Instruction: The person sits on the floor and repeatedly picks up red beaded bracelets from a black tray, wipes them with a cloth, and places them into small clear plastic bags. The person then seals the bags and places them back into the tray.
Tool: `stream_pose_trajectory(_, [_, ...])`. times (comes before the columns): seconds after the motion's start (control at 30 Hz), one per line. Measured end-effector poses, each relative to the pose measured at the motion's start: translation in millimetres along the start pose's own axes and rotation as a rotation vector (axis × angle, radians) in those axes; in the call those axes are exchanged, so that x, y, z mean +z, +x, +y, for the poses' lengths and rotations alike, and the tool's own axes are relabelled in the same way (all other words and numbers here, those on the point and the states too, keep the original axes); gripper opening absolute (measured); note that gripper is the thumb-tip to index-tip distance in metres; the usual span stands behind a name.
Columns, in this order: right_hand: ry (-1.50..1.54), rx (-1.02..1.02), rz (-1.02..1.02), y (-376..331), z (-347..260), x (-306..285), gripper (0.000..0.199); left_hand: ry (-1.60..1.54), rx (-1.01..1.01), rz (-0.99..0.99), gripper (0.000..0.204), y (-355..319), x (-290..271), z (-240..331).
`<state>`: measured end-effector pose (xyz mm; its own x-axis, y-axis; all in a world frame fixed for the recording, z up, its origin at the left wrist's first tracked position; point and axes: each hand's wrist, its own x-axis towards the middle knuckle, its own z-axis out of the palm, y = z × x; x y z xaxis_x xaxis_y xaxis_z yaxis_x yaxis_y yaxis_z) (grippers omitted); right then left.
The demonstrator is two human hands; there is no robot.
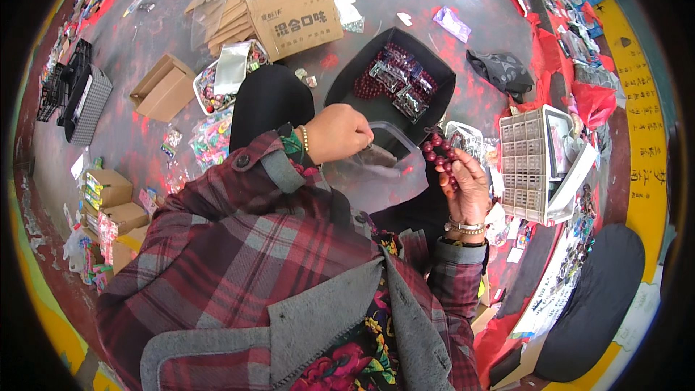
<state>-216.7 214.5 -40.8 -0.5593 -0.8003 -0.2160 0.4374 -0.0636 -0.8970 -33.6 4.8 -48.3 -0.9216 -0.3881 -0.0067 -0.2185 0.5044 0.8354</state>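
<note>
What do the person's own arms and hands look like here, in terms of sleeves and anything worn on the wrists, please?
Both arms wear dark red plaid sleeves with grey and black stripes and a grey cuff tab. The left hand has a pale beaded bracelet at the wrist above a green patterned inner cuff. The right hand wears silvery bangles at the wrist. Both hands are bare, without gloves.

Bright even daylight, fisheye-warped edges

L hand (339, 132) grips clear bag (376, 174); R hand (467, 187) holds dark-red bead bracelet (440, 153); black tray (394, 76) behind.
</note>
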Motion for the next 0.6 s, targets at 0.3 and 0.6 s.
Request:
stream_pose_trajectory(0.3, [-1.137,-0.368,-0.273,-14,-48,64,0.024,0.295,0.094,0.039,0.019,3,15,15])
stream_pose_trajectory(0.6, [-1.79,-0.627,-0.508,-3,-40,80,0.011,0.325,0.134,-0.045,0.019,-1,29,21])
